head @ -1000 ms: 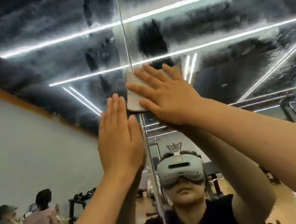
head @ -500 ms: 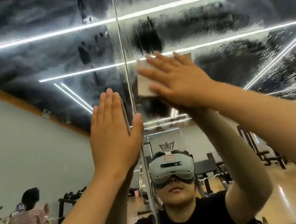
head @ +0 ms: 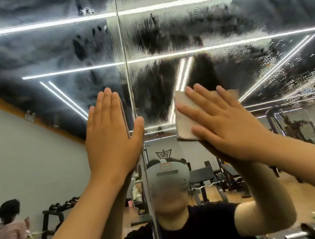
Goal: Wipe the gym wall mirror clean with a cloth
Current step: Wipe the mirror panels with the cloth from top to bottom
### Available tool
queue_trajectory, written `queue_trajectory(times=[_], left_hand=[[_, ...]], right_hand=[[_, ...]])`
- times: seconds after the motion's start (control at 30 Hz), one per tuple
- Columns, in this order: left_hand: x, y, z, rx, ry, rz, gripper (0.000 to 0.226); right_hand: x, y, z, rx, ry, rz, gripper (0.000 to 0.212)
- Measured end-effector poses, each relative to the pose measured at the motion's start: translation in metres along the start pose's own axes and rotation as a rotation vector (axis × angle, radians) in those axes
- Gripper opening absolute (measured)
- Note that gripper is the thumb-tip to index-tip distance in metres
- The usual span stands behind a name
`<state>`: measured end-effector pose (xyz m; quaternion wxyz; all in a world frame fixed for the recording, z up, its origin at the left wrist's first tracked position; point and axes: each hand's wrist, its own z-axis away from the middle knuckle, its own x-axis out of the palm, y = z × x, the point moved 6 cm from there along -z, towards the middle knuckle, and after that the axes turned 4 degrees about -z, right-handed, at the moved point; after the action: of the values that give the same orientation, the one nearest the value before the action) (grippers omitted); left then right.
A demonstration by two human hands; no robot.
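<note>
Mid-wipe, the right hand (head: 228,126), grip spread flat, presses a folded cloth (head: 183,115) to the mirror (head: 240,23) just right of its seam (head: 126,62), the left hand (head: 110,139) braces flat beside it, and the streaky film above probably needs upward strokes next.

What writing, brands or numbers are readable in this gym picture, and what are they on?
None reads as words or numbers.
emblem on the reflected back wall: a stylised symbol, no legible letters.
small sign on the orange wall strip: too small to read.
headset: orange mark, blurred.
cloth: no print visible.
</note>
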<state>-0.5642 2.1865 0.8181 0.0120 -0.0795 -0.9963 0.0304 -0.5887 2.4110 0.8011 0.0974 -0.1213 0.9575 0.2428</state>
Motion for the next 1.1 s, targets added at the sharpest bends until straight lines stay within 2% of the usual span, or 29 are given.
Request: queue_trajectory(times=[0.13,0.3,0.47,0.57,0.77,1.0,1.1], left_hand=[[-0.001,-0.001,0.0,0.007,-0.005,0.006,0.076],[-0.001,0.0,0.0,0.013,0.015,0.008,0.072],[0.001,-0.001,0.0,0.017,0.019,0.004,0.073],[0.003,-0.001,0.0,0.019,0.028,0.0,0.073],[0.003,-0.001,0.0,0.015,0.02,-0.007,0.079],[0.002,0.001,0.0,0.02,0.003,-0.025,0.072],[-0.003,0.004,0.0,0.03,0.021,0.009,0.072]], right_hand=[[0.001,0.009,0.019,-0.046,-0.029,-0.026,0.056],[-0.019,0.06,-0.021,0.178,0.029,-0.068,0.057],[-0.045,0.122,-0.079,0.323,0.023,-0.015,0.065],[-0.049,0.141,-0.095,0.371,0.033,-0.002,0.058],[-0.041,0.128,-0.066,0.34,-0.018,0.011,0.066],[-0.006,0.062,0.085,0.105,-0.061,-0.015,0.058],[0.0,0.054,0.114,0.04,-0.089,-0.016,0.057]])
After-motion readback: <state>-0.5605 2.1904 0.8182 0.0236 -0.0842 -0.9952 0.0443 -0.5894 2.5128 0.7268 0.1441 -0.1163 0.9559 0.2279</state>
